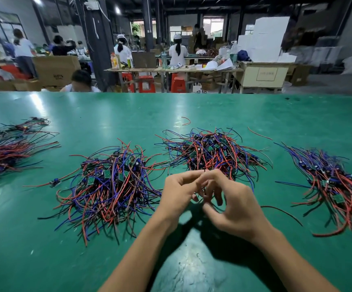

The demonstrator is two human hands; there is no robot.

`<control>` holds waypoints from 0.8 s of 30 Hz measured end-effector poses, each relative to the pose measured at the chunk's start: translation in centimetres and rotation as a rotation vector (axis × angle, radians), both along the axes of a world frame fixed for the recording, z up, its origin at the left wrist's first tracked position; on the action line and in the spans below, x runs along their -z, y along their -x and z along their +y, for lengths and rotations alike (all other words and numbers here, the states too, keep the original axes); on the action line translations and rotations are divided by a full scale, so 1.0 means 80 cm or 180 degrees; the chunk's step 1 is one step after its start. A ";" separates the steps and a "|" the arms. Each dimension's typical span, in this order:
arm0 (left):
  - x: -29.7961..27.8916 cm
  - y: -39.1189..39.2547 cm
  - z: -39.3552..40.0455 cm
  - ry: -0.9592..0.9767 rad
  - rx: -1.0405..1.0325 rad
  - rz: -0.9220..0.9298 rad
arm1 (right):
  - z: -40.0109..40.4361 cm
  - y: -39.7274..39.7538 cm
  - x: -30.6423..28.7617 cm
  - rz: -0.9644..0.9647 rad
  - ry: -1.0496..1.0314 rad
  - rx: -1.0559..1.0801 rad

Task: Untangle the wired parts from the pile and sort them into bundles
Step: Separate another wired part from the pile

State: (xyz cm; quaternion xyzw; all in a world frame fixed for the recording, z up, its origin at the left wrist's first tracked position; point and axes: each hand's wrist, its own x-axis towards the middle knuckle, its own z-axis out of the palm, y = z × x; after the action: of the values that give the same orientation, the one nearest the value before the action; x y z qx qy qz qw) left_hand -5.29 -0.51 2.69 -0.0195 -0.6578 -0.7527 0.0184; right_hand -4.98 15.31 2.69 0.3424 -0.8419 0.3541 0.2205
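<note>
On the green table [128, 114] lie piles of small green circuit boards with red, blue and black wires. A tangled pile [211, 152] sits centre back, and another tangled pile [109, 182] lies to its left. A straighter bundle [335, 182] lies at the right and another bundle [4, 152] at the far left. My left hand [177, 194] and my right hand [236, 207] meet just in front of the centre pile. Their fingertips pinch a thin dark wire [204, 182] between them. A black wire [282, 212] trails right from behind my right hand.
A single wired board [55, 183] lies apart, left of the left pile. Loose red wire scraps [186, 121] lie further back. Beyond the table's far edge are people at workbenches, red stools [147, 83] and cardboard boxes.
</note>
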 end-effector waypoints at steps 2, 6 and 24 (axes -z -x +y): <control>-0.003 -0.001 -0.010 -0.0013 -0.0090 0.0073 | -0.004 -0.001 0.004 0.0058 0.0025 -0.0002; -0.016 0.000 -0.024 0.0417 -0.0845 0.0567 | 0.001 0.008 0.005 0.0120 0.0591 0.0791; -0.020 -0.007 -0.039 0.3069 -0.2850 0.1768 | 0.032 0.037 0.003 -0.1266 -0.0001 0.2368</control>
State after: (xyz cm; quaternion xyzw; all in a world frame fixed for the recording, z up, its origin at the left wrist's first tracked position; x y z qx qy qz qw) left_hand -4.75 -3.65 4.32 0.0555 -0.8332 -0.2654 0.4818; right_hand -7.94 17.90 2.47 -0.0598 -0.9343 0.3094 0.1665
